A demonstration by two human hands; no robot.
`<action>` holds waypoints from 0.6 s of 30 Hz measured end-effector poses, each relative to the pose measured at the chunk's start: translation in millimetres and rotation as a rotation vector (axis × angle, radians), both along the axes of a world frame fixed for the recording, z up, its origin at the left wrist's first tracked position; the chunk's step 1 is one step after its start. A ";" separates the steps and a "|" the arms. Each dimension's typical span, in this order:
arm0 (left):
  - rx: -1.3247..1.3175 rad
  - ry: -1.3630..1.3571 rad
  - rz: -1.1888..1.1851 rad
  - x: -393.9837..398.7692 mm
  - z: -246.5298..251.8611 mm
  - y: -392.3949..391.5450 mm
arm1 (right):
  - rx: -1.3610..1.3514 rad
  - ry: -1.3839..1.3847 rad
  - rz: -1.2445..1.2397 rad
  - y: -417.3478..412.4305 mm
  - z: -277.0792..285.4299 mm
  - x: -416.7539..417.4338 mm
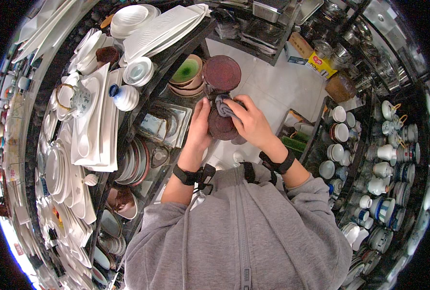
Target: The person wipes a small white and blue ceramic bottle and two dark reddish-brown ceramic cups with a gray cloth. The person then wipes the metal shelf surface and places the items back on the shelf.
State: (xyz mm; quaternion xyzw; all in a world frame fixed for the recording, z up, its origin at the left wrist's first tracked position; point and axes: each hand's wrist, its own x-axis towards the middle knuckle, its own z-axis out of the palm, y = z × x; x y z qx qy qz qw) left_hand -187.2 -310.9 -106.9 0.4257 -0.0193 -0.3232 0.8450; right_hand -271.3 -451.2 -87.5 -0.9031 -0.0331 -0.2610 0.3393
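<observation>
Just ahead of my chest is a dark reddish-brown piece of ware (pixel 222 125) with a round face. My left hand (pixel 200 125) grips its left side. A bunched dark grey cloth (pixel 225 106) is pinched in my right hand (pixel 249 121) and pressed on the top right of that ware. Directly beyond it is a second round reddish-brown piece (pixel 222 73); whether the two are joined or what carries the far one cannot be told. Both wrists wear black straps.
At left, a black shelf holds stacked white plates (pixel 57 174), a teapot (pixel 81 99) and a blue-white bottle (pixel 126 97). Green-centred bowls (pixel 186 70) sit lower. At right, shelves hold small bowls (pixel 341 132) and teapots (pixel 385 152). A yellow box (pixel 320 64) stands beyond the tiled floor (pixel 263 81).
</observation>
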 end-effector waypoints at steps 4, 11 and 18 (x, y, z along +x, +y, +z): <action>-0.062 0.039 0.013 1.3 -9.0 -0.3 | 0.005 -0.039 0.037 -1.1 2.8 1.1; -0.008 0.012 0.034 -3.1 3.3 -4.4 | -0.065 -0.041 0.037 -2.9 5.4 2.7; -0.041 -0.009 0.073 5.1 7.6 -16.8 | -0.227 -0.109 0.109 -8.2 12.4 5.5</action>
